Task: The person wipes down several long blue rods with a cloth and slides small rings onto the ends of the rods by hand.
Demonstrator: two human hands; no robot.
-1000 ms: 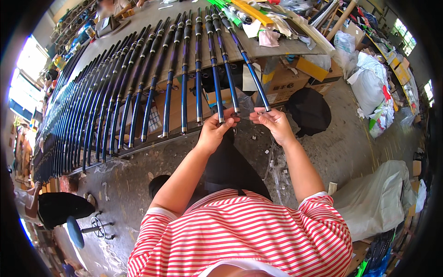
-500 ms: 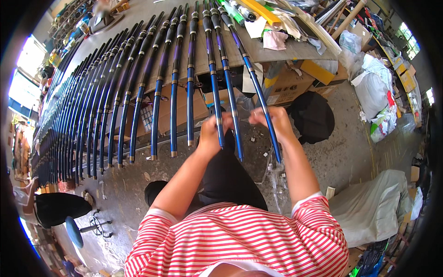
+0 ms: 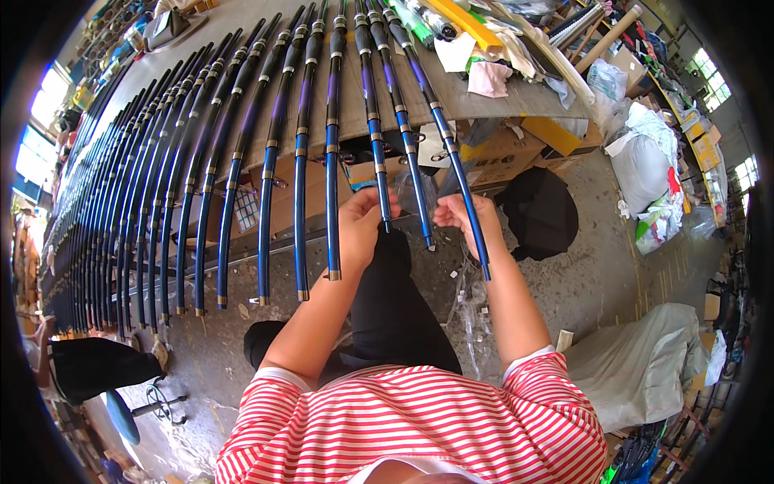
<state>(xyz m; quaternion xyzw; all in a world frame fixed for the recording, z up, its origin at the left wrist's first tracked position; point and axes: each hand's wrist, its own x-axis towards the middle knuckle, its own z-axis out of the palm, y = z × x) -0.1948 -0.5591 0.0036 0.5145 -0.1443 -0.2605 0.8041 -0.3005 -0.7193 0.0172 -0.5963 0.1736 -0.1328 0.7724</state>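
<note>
A row of fishing rods with black grips and glossy blue lower sections (image 3: 332,185) lies across the table, their ends jutting over its edge toward me. My left hand (image 3: 360,224) is beneath the overhanging ends, fingers curled in beside the short-reaching rod (image 3: 377,153). Behind the rightmost rod (image 3: 461,181), my right hand (image 3: 472,216) has thumb and fingertips pinched together, pointing left. Between the hands hangs the end of another rod (image 3: 417,181). Whatever the fingertips hold is too small to make out. Small ring guides show on the rods near the right hand.
Cardboard boxes (image 3: 504,157) stand under the table (image 3: 516,113). A black round-topped stool (image 3: 542,211) is right of my right hand. Cloth, papers and a yellow bar (image 3: 466,24) lie at the far right tabletop. Stuffed white bags (image 3: 645,165) and a grey-covered heap (image 3: 641,367) are farther right.
My hands have come slightly closer into a pinched pose. The ends of the two rods by my left hand sit farther from me, while those to their left appear nearer as the view shifts.
</note>
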